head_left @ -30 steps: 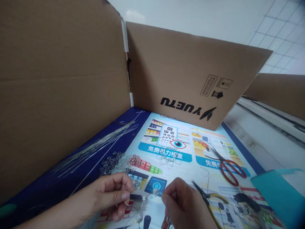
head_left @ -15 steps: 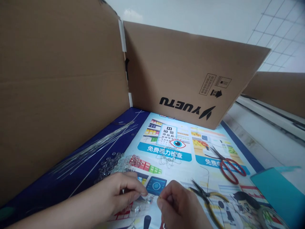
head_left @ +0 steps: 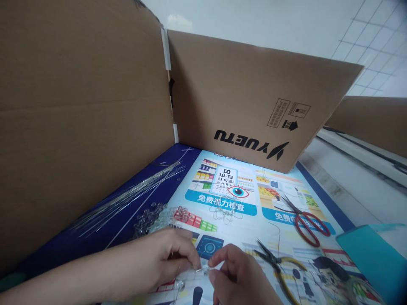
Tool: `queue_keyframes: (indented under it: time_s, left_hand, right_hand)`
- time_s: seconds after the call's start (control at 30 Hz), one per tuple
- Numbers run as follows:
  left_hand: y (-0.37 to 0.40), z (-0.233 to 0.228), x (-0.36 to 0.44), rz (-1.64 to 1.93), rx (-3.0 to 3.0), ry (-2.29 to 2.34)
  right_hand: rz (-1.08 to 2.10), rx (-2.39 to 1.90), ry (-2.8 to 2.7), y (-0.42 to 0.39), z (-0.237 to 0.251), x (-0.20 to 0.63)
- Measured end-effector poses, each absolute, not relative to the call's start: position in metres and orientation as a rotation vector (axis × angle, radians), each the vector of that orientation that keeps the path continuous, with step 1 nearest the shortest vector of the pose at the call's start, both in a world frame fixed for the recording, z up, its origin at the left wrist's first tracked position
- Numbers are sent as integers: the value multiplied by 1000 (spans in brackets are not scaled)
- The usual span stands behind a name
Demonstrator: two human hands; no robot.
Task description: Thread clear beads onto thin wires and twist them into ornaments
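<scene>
My left hand (head_left: pixel 173 256) is closed in a pinch, thumb and forefinger at a thin wire by a clear bead (head_left: pixel 205 268). From the other side, the thumb and forefinger of my right hand (head_left: pixel 237 273) close on the same beaded wire. Another clear bead (head_left: pixel 179 285) hangs or lies just below my left fingers. Behind my left wrist is a heap of loose clear beads (head_left: pixel 155 217). A wire piece with beads and petal-like loops (head_left: pixel 226 212) lies farther back on the printed sheet.
Pliers with yellow handles (head_left: pixel 276 264) lie right of my right hand, with red-handled scissors (head_left: pixel 307 224) beyond. A bundle of thin wires (head_left: pixel 133 195) lies at left. Cardboard panels (head_left: pixel 254 93) stand behind and left. A teal box (head_left: pixel 375 258) is at far right.
My fingertips have come closer together around the bead. My left hand has shifted slightly right, and the right forefinger now reaches to the bead. The view has moved slightly.
</scene>
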State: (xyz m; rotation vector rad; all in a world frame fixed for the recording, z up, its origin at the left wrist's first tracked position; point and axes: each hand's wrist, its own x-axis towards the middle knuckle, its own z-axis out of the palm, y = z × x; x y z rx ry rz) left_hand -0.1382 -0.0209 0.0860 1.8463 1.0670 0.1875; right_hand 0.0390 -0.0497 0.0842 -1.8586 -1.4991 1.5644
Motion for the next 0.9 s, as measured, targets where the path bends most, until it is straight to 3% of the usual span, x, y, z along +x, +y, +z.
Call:
queue_keyframes:
  time_s: [0.23, 0.9]
  left_hand:
    - [-18, 99, -136, 69, 1924, 1047]
    - [-20, 101, -140, 93, 1962, 901]
  right_hand:
    - [1615, -1960, -1423, -49, 90, 38]
    - [1221, -1832, -2020, -49, 77, 39]
